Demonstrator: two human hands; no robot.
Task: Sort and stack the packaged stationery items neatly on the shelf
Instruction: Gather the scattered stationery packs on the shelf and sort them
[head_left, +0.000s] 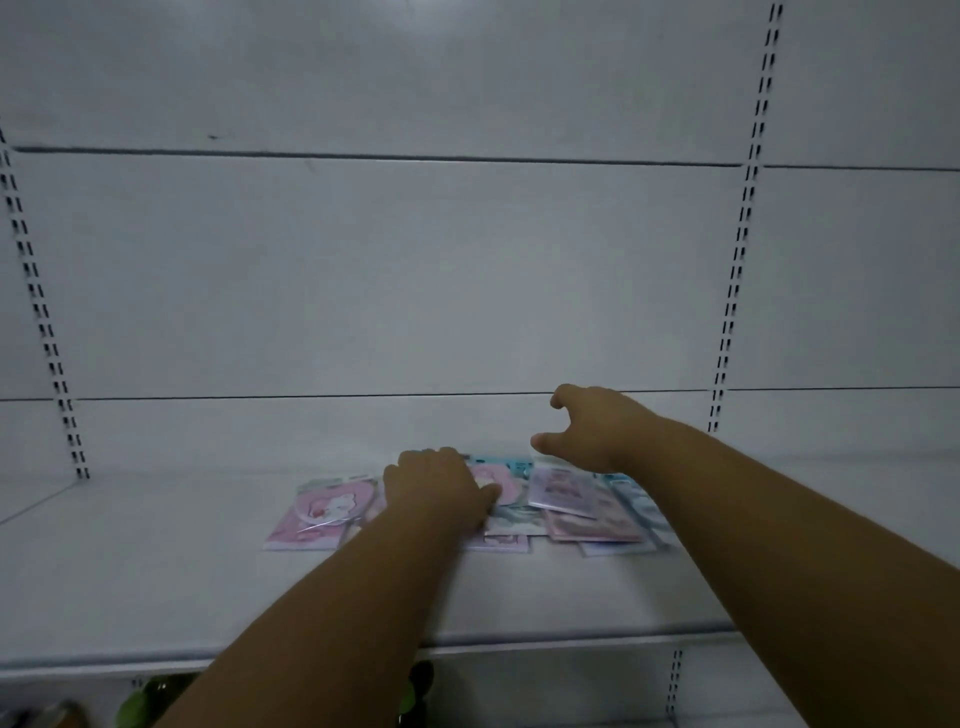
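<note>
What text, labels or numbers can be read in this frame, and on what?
None legible.
Packets on the shelf: cartoon prints only; any wording is too blurred to read.
Pink packet beside the left hand: picture, no readable text.
Back panel: blank.

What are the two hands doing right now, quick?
Left hand: resting on the scattered packets, fingers down; whether it grips one cannot be told.
Right hand: open, hovering above the packets, holding nothing.
</note>
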